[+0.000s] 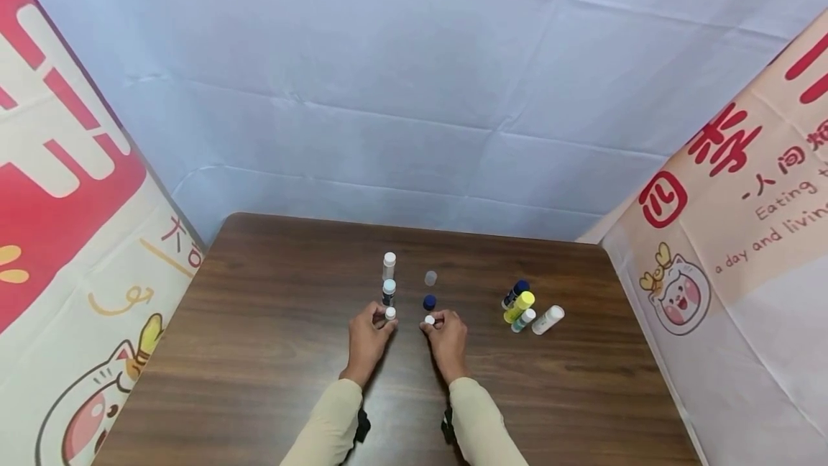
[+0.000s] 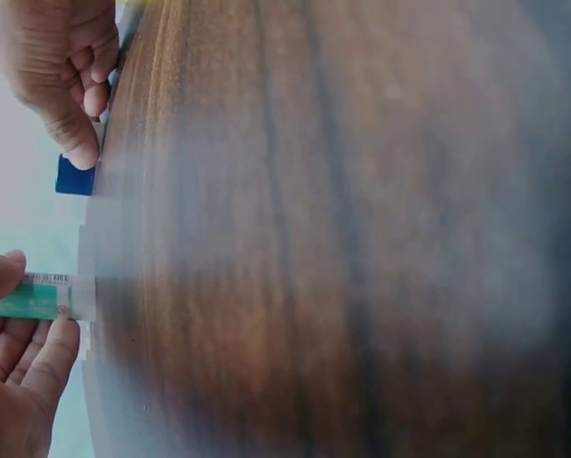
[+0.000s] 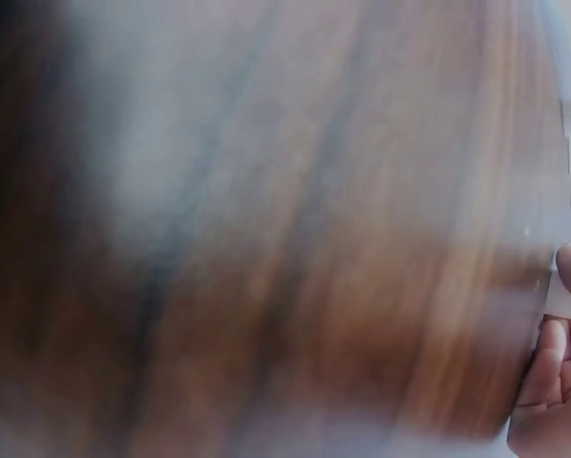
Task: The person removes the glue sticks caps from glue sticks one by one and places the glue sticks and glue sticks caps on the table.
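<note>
My left hand pinches a small upright tube that looks like a glue stick, white-topped in the head view. From the left wrist view, this glue stick has a green label with a barcode, and its pale end meets the table. To the right, my right hand pinches a small white cap at the tabletop; the right wrist view shows the cap between thumb and fingers. Just beyond stand a blue cap and a translucent cap.
Behind my left hand, a dark-labelled tube and a white tube stand in a row. Farther right is a cluster: a dark blue tube, a yellow one, a green-and-white one and a white one.
</note>
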A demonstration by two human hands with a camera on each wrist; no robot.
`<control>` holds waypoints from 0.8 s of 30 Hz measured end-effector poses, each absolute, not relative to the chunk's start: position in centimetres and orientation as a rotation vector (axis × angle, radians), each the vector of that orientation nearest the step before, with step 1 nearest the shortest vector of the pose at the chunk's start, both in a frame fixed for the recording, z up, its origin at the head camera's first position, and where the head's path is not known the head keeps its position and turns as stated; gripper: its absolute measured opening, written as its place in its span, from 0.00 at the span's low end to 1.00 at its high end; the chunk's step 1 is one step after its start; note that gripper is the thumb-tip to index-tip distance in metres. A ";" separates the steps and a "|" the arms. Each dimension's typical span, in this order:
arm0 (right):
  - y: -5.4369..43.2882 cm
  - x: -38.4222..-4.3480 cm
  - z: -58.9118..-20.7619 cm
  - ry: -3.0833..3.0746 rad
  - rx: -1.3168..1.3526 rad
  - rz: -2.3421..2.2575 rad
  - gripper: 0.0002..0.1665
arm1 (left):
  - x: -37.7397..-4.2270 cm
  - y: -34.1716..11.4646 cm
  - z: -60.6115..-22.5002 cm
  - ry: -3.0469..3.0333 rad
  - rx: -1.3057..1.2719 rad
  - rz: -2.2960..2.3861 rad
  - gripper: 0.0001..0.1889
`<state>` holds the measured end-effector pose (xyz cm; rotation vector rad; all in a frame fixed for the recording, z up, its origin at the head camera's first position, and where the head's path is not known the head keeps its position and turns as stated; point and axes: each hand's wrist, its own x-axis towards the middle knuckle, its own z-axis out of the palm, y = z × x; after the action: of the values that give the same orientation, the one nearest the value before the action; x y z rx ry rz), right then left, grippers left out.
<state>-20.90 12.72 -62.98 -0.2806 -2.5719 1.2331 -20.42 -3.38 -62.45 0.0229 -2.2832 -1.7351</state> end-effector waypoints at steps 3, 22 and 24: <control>12.7 -20.8 -63.0 -2.572 -0.269 1.228 0.14 | -20.4 -3.4 -62.5 -2.290 0.029 -1.730 0.12; 13.0 -20.8 -63.5 -2.583 -0.215 1.158 0.15 | -20.6 -3.4 -62.7 -2.310 0.021 -1.661 0.14; 13.0 -20.7 -63.5 -2.584 -0.218 1.162 0.15 | -20.6 -3.3 -62.8 -2.313 0.019 -1.662 0.14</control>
<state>-20.74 13.03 -63.46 -0.2178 -2.5838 1.1620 -20.64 -3.34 -62.81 0.0187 -2.3128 -1.6617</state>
